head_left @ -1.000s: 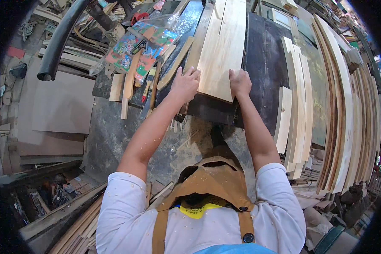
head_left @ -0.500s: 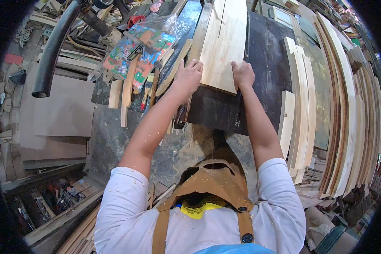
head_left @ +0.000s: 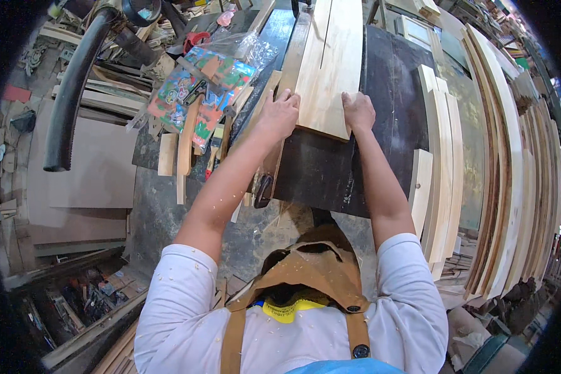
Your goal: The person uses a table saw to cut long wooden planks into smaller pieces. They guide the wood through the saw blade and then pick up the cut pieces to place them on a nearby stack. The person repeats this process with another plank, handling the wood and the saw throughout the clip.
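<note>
A pale wooden board (head_left: 330, 100) lies flat on a dark tabletop (head_left: 393, 124), pointing away from me. A narrow slit runs along it from the far part toward the near end. At its near left corner my left hand (head_left: 279, 115) grips the edge, fingers bent, beside a long straight wooden strip (head_left: 295, 53). My right hand (head_left: 359, 112) is closed round the near right edge, thumb on top. The undersides of both grips are hidden. Bits of sawdust dot my arms and sleeves.
Left of the strip lie a colourful patterned sheet in plastic (head_left: 199, 87), a paintbrush (head_left: 215, 146) and wood offcuts (head_left: 167, 154). A black curved tube (head_left: 75, 106) hangs at upper left. Cut strips (head_left: 439, 162) and stacked long boards (head_left: 498, 156) stand at right.
Both hands and the board have slid a little away from me over the tabletop. The slit now ends closer to the board's near edge. My view has shifted slightly.
</note>
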`<action>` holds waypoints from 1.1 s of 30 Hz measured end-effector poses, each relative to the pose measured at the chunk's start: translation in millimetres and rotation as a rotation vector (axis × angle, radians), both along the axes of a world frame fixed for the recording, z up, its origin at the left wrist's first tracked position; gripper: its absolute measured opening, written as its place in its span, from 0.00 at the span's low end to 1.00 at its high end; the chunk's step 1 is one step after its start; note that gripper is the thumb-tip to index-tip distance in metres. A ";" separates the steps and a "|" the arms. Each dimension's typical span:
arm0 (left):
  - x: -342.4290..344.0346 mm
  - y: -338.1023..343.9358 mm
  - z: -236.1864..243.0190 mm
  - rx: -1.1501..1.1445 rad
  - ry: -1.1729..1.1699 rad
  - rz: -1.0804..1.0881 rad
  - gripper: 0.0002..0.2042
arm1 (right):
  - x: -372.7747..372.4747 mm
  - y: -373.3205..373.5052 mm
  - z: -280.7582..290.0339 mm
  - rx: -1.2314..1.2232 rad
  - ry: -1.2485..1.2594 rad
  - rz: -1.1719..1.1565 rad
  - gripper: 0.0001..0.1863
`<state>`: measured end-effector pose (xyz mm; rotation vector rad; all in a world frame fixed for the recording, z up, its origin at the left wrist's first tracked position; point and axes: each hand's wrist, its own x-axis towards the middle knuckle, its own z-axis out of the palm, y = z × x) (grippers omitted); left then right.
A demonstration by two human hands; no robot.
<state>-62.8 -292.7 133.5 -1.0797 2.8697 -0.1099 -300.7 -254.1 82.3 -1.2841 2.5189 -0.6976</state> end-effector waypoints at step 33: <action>-21.7 -57.6 -6.9 0.117 0.075 0.019 0.30 | -27.8 -51.2 4.7 -0.021 -0.035 -0.005 0.26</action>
